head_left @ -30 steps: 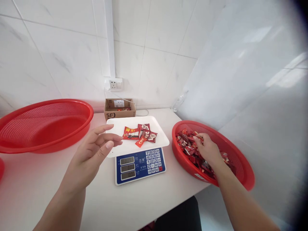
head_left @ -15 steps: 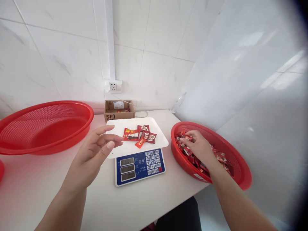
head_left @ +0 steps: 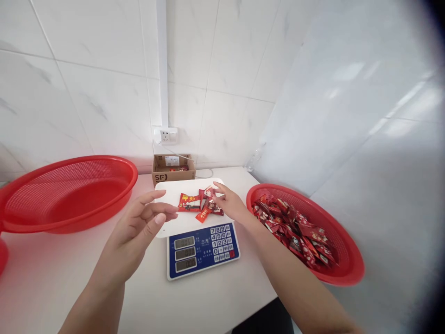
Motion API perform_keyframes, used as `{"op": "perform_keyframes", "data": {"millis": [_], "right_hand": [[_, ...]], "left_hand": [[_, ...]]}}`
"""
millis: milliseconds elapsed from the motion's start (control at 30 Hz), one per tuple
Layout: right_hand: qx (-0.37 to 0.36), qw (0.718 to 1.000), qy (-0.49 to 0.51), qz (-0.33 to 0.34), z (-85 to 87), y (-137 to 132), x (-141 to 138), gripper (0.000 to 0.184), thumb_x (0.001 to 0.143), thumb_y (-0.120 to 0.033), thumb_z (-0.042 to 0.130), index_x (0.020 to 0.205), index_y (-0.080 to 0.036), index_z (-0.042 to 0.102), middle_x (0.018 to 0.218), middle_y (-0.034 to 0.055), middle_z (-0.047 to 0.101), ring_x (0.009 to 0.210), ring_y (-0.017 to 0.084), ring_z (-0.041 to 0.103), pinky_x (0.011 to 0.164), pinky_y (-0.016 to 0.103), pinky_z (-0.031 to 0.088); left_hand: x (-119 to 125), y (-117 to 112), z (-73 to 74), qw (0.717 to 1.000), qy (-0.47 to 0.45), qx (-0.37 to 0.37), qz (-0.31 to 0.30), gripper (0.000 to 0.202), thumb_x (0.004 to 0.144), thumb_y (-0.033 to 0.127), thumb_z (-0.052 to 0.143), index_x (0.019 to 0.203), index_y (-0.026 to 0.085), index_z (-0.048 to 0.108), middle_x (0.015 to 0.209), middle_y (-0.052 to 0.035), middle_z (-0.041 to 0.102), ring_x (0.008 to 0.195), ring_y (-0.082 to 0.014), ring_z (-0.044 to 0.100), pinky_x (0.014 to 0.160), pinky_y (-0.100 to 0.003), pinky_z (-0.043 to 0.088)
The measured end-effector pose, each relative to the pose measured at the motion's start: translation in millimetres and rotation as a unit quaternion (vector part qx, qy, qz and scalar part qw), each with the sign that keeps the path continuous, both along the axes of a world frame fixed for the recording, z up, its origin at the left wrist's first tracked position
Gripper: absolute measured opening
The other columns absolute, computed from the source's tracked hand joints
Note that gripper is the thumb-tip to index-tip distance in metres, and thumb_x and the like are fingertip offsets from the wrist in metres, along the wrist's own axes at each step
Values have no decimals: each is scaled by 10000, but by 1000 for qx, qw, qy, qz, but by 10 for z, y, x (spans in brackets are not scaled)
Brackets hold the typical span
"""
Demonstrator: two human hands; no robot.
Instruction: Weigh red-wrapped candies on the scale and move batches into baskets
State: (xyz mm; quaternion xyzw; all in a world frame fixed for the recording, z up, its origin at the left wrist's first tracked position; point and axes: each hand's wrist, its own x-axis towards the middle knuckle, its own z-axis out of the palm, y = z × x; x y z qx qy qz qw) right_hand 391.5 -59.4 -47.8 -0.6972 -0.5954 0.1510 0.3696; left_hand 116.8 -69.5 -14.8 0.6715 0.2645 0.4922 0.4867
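Observation:
Several small red wrapped packets (head_left: 189,202) lie on the white pan (head_left: 168,227) of a digital scale (head_left: 203,253) with a blue keypad panel. My right hand (head_left: 229,203) is over the pan's right side, thumb and fingers closed on a small red packet (head_left: 209,191) just above the others. At the pan's left edge hovers my left hand (head_left: 139,229), fingers apart and holding nothing. To the right, a red plastic basket (head_left: 351,264) holds a heap of similar red packets (head_left: 295,227).
Another red perforated basket (head_left: 69,220) stands on the white table (head_left: 146,297) at the left. Behind the scale sits a cardboard box (head_left: 174,176) with some packets inside. A wall socket (head_left: 166,135) is above it, on the tiled wall.
My right hand has moved left from the right basket to above the scale pan, bringing a small red packet. My left hand has stayed by the pan. The view has tilted slightly upward.

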Motion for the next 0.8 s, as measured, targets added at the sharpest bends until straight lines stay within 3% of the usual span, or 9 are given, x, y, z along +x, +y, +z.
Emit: {"op": "perform_keyframes", "data": {"millis": [133,333,433,600,700,800], "right_hand": [[20,999,-35,-20,28,-123,19,454,822,-231,502,1275,-236,522,1276,68,581,837,147,620,843,341,492],[31,992,-116,-40,29,-632,272,376,838,-267,473,1191,-201,583,1212,87,617,1079,222,572,955,408,443],[2,982,-172,-77,-20,-956,440,389,852,-288,449,1199,-175,584,1262,111,591,1193,249,510,1017,432,398],[-75,974,-177,-116,-167,-1436,623,490,863,-351,421,1293,-138,520,1348,129,529,1249,258,477,1035,421,387],[-148,966,-178,-113,-248,-1587,618,505,891,-362,357,1344,-176,478,1319,106,561,1195,257,537,971,413,445],[-193,954,-197,-117,-293,-1633,576,513,921,-354,275,1385,-198,430,1261,105,607,1086,261,617,869,406,503]], "left_hand": [[-14,0,18,1000,-1,5,4,364,884,356,539,1242,313,486,961,-12,687,982,-169,634,843,-284,550],[-2,15,-7,1000,4,-2,6,374,878,361,549,1243,313,485,959,-12,687,978,-176,638,841,-298,551],[15,14,-15,1000,8,-5,7,381,873,371,551,1243,312,481,959,-14,689,980,-183,636,830,-305,552],[87,-29,26,999,29,3,25,380,864,401,548,1223,291,483,983,-30,679,958,-194,639,825,-339,549],[106,-16,41,992,82,43,81,401,855,433,534,1216,269,476,1052,-61,657,1002,-222,624,862,-391,529],[54,117,10,949,215,82,214,414,841,462,514,1204,266,492,1212,-91,598,1115,-292,566,914,-487,477]]}}
